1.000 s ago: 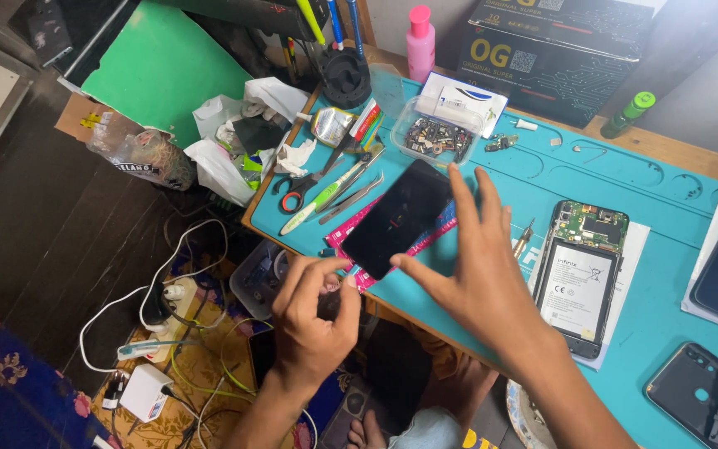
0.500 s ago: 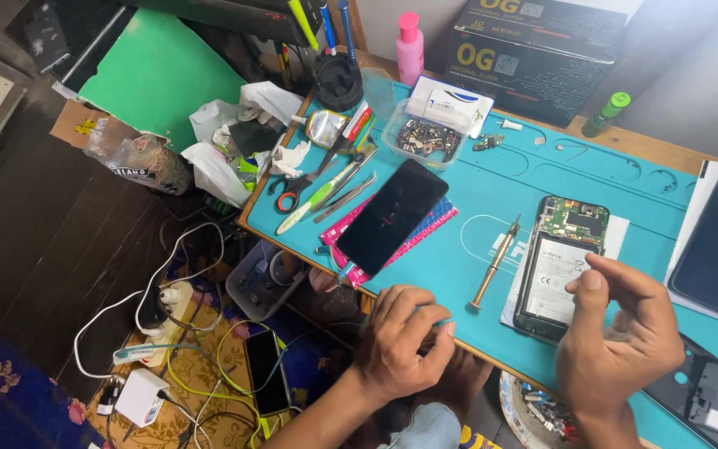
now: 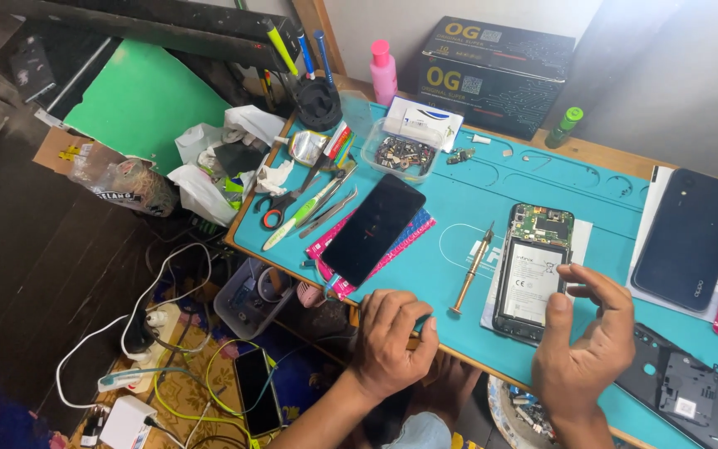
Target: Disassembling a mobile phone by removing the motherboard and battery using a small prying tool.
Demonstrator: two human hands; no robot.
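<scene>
Fingers of right hand pinch together over opened phone; left hand rests curled on surface; screwdriver lies alongside.

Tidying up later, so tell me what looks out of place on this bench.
The black phone screen lies askew on pink pads, one corner jutting past the mat's front edge. An opened phone lies with its battery and board bare, beside a loose screwdriver.

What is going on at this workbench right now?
A person sits at a teal work mat with phone parts spread out. The right hand hovers over an opened phone with its battery showing. The left hand rests on the mat's near edge. A screwdriver and a black phone screen lie between.
</scene>
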